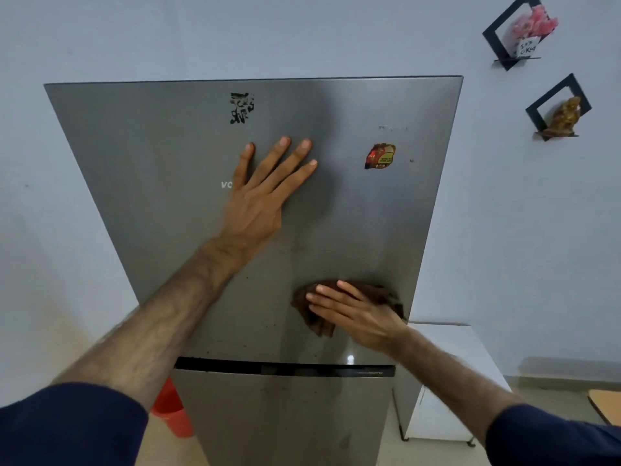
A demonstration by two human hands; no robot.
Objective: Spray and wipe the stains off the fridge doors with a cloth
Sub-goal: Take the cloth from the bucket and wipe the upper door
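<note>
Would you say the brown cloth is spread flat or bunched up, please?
Bunched up: the brown cloth shows crumpled folds beneath the right hand pressing it against the upper fridge door.

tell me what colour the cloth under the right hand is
Dark brown cloth, pressed flat by the right hand on the grey metal fridge door; head view.

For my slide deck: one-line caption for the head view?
Right hand presses a brown cloth on the upper fridge door; left hand braces flat above.
</note>
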